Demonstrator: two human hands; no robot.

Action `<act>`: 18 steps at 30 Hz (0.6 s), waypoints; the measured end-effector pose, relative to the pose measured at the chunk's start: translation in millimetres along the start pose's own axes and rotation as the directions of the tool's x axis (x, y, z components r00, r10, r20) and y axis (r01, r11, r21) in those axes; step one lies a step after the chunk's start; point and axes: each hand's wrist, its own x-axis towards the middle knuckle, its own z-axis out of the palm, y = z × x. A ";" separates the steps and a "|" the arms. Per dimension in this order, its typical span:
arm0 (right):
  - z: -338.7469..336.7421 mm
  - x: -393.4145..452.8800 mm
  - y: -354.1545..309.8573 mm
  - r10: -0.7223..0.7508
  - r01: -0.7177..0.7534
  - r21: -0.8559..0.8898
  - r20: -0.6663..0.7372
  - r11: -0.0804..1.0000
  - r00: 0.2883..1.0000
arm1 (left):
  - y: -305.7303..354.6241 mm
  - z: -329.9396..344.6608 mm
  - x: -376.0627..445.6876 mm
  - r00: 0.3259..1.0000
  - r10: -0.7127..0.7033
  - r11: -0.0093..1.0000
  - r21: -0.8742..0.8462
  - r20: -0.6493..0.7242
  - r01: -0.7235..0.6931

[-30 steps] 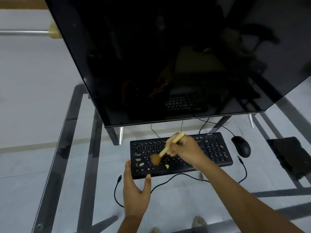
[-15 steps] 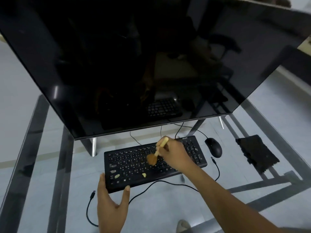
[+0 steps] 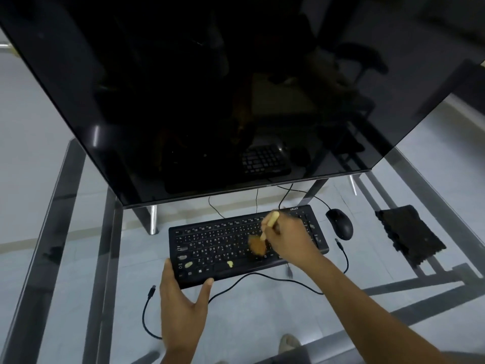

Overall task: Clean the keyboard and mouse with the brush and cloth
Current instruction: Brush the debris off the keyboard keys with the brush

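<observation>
Glass table [image 3: 262,324] on a dark metal frame carries a flat black keyboard [image 3: 223,248] near its middle, pale crumbs on the near keys. The right hand [image 3: 291,240] pinches a pale-handled brush [image 3: 258,244], its soft brown bristles on the keys. Straight fingers of the left hand [image 3: 181,303] brace the keyboard's near-left corner. A smooth black mouse [image 3: 339,224] and a rough dark cloth [image 3: 409,237] lie toward the right edge.

The right hand [image 3: 291,240] covers the keys at the keyboard [image 3: 210,248]'s right-middle and hides most of the brush [image 3: 258,243] handle; the bristles are blurred. Key legends are too small to read. The monitor [image 3: 210,101] is cut off at the top edge (its stand mostly hidden). Both forearms run off the bottom edge.
</observation>
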 end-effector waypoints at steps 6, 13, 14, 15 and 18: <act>5.8 -0.2 -3.7 0.009 -0.010 0.001 0.107 1.000 0.994 | -0.8 -1.8 -1.0 1.000 0.013 1.000 0.017 -0.004 -0.013; 8.9 0.5 -2.2 0.040 -0.042 0.022 0.077 0.999 0.996 | -2.7 -2.9 -1.2 1.000 0.005 1.000 0.021 -0.011 -0.005; 7.4 0.7 -3.5 0.068 -0.069 0.036 0.006 0.997 0.998 | -3.5 -2.9 -1.1 1.000 0.000 1.000 0.023 -0.009 0.000; 5.8 1.0 -2.8 0.079 -0.076 0.072 -0.039 0.994 0.996 | -3.3 -2.7 -1.3 1.000 -0.003 1.000 0.022 -0.004 0.003; 6.6 0.5 -3.0 0.066 -0.084 0.160 0.111 0.984 0.992 | -2.1 -2.5 -0.7 1.000 0.002 1.000 0.019 -0.007 -0.002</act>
